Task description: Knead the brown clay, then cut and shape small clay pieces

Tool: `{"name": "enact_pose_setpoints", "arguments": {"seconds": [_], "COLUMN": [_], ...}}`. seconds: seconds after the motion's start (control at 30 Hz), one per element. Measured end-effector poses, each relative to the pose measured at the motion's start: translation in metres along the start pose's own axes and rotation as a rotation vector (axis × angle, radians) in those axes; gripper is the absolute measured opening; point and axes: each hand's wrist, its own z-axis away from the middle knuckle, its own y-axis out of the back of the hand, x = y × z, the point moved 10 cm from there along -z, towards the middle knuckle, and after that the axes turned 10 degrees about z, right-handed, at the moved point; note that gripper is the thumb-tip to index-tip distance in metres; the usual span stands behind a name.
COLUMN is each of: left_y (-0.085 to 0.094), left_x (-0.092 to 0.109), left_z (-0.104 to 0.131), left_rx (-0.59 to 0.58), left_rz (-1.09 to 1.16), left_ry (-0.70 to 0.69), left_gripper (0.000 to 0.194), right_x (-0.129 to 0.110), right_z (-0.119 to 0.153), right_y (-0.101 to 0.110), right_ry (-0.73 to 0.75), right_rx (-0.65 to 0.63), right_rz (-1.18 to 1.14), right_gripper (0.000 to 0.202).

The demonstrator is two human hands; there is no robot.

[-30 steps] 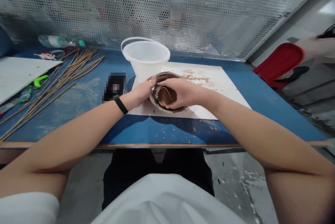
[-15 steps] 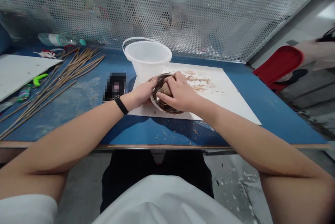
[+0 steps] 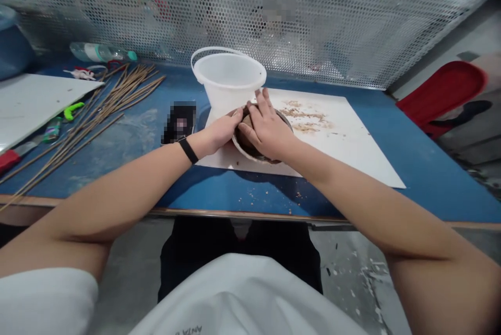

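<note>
A metal bowl (image 3: 252, 157) stands tilted a little over a white board (image 3: 313, 152), with a brown, dough-like lump (image 3: 246, 120) inside it. My left hand (image 3: 222, 132) grips the bowl's left rim, thumb on top and the other fingers mostly out of sight. Across the lump lies my right hand (image 3: 269, 127), palm down with its fingers stretched out and apart. Much of the lump and the bowl's right side is hidden beneath it.
Behind the bowl stands a white bucket (image 3: 230, 82). To the left are a blurred-out dark phone-like object (image 3: 180, 122), several thin brown sticks (image 3: 113, 97), and a plastic bottle (image 3: 102, 52). Brown crumbs (image 3: 305, 116) dot the board. Perforated metal mesh (image 3: 219, 6) borders the back.
My right hand has gone from curled fingers around the lump to flat, stretched fingers on it. The left hand keeps its grip on the rim. The whole view has shifted slightly.
</note>
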Motion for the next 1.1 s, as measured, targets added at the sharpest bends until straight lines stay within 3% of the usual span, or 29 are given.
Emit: {"name": "enact_pose_setpoints", "arguments": {"seconds": [0.27,0.5,0.6,0.73,0.83,1.0,1.1], "left_y": [0.002,0.006,0.005,0.011,0.015,0.011,0.012], "left_x": [0.0,-0.001,-0.006,-0.017,-0.016,-0.002,0.0], "left_z": [0.004,0.002,0.004,0.009,0.008,0.004,0.004], "left_rx": [0.05,0.043,0.03,0.088,0.12,0.087,0.098], "left_rz": [-0.006,-0.054,-0.038,-0.069,-0.072,-0.097,-0.13], "left_ry": [0.036,0.019,0.099,0.244,0.224,0.064,0.043], "left_gripper": [0.041,0.043,0.049,0.058,0.056,0.051,0.049], "right_x": [-0.014,-0.042,-0.035,0.001,0.014,-0.009,-0.02], "right_z": [0.031,0.036,0.026,0.006,0.002,0.02,0.035], "right_y": [0.042,0.024,0.014,0.01,0.018,0.026,0.037], "right_ry": [0.17,0.228,0.125,-0.171,-0.249,0.038,0.142], "right_rx": [0.072,0.039,0.022,0.028,0.078,-0.036,-0.02], "right_rz": [0.011,0.192,0.224,0.191,0.151,0.001,0.019], "right_gripper": [0.038,0.04,0.041,0.048,0.051,0.037,0.027]}}
